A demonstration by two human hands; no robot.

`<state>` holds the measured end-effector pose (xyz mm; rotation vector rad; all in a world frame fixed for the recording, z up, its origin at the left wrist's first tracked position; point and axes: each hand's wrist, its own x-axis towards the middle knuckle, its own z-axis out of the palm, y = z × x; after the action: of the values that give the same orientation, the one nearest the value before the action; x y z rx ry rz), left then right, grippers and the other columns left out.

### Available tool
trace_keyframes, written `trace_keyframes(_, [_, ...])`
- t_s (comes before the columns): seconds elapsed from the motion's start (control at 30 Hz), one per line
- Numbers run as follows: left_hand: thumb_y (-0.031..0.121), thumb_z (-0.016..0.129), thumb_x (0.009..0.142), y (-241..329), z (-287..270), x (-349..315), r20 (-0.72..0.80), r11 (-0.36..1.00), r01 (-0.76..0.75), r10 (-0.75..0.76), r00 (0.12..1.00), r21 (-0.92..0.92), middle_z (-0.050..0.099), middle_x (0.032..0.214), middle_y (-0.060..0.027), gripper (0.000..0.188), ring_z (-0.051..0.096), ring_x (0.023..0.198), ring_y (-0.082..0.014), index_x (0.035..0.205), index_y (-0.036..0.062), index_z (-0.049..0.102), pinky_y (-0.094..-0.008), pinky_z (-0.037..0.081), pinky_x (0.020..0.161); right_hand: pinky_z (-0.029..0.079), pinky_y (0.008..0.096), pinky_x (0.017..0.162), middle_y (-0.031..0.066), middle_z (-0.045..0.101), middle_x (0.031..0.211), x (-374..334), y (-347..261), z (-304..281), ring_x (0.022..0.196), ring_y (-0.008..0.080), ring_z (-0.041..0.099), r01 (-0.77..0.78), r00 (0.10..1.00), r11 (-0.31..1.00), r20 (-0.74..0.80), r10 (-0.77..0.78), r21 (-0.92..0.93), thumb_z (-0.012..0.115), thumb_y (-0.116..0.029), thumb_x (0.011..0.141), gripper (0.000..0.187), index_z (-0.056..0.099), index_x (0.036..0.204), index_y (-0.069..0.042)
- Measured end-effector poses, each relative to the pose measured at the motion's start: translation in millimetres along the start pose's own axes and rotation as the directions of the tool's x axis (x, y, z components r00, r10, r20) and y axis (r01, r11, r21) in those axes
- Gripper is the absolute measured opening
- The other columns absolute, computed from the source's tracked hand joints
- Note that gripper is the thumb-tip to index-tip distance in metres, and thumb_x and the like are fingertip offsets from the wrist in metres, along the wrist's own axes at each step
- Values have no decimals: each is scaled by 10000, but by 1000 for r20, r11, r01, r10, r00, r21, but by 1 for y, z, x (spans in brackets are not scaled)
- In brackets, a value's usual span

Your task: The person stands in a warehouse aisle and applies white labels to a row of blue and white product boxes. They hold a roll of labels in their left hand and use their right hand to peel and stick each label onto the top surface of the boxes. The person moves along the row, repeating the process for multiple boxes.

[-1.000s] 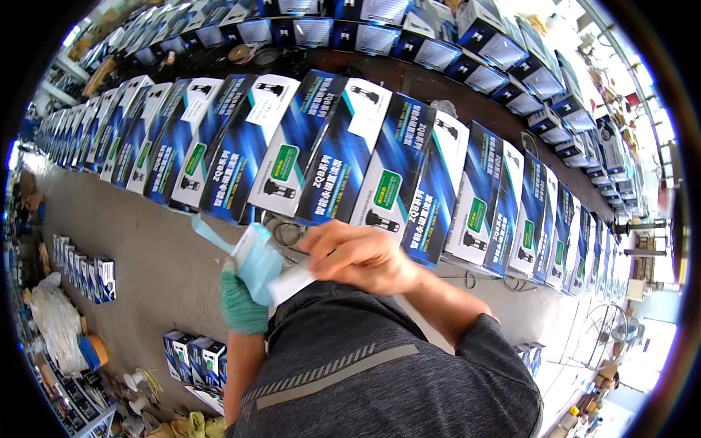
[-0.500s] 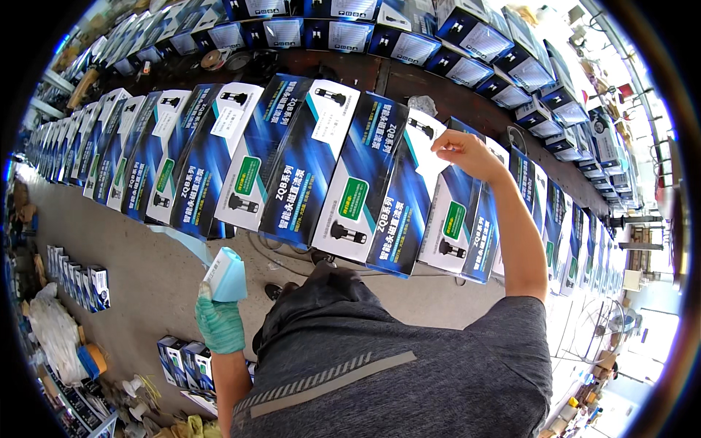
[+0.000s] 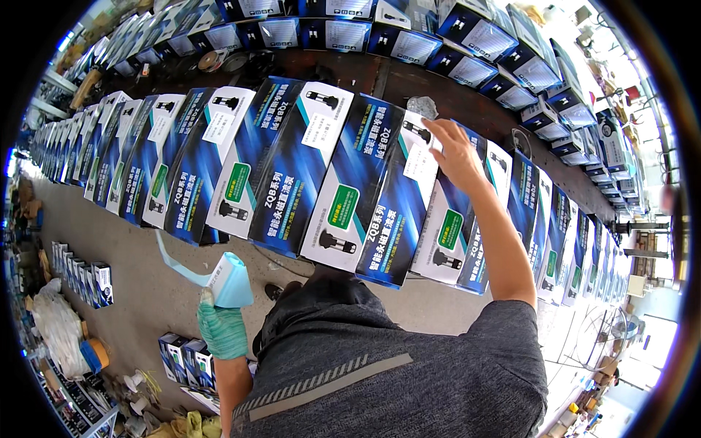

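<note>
Two hands: right hand [image 3: 456,152] touches one box [image 3: 409,197], gloved left hand [image 3: 223,330] grips one label roll [image 3: 230,281]

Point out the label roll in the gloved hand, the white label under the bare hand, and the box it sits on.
label roll [image 3: 231,281], head view, its pale blue side.
white label [image 3: 418,162], head view, its middle.
blue box [image 3: 398,219], head view, its dark blue face.

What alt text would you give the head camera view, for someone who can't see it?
A person's bare right hand presses on a white label atop a blue-and-white box in a long row, while the green-gloved left hand holds a pale blue label roll.
</note>
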<state>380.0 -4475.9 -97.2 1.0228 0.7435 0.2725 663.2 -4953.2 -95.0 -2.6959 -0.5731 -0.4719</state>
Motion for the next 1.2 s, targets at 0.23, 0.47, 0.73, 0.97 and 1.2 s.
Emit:
trace_keyframes(0.23, [323,601,1060,-12,-6,2,213,994,-23,45,976,-107,635,1371,-211,523,622,1266,-297,1379,-91,577,-459,451,1149,624,416,958,282,674,1292,-5,10,32,1093,383,741,-781,565,-172,797,212,600,633,-196,1057,442,544,1406,61])
trace_keyframes(0.47, [567,724,941,8,29,-35,542,977,-190,210,814,-95,678,1373,-168,817,665,1244,-239,1442,-62,575,-351,533,1075,573,313,888,101,705,1232,22,47,62,1058,190,665,-411,747,168,225,625,896,648,-173,1045,356,616,1366,-22])
trace_keyframes(0.73, [336,621,1067,-34,-7,-51,376,851,-513,515,770,-115,645,1391,-86,548,633,1188,-140,1520,39,538,-321,515,1038,531,260,648,112,608,1194,-10,-293,21,826,141,608,4,780,326,201,-592,945,748,-164,977,372,629,1298,-18])
trace_keyframes(0.97, [270,624,1074,-32,-65,-97,161,822,-569,567,808,-43,599,1485,-116,493,592,1332,-213,1507,47,549,-370,474,1118,468,241,635,98,586,1164,-26,-416,35,812,136,564,116,612,352,212,-762,929,784,23,892,534,604,1395,-12])
trace_keyframes(1.2, [202,637,1068,-9,-121,-147,-47,912,-375,373,927,-169,677,1374,-91,444,591,1288,-181,1460,0,590,-342,444,1120,464,245,600,107,558,1186,-54,-499,44,768,117,564,130,561,267,152,-814,955,838,43,811,555,659,1331,-34])
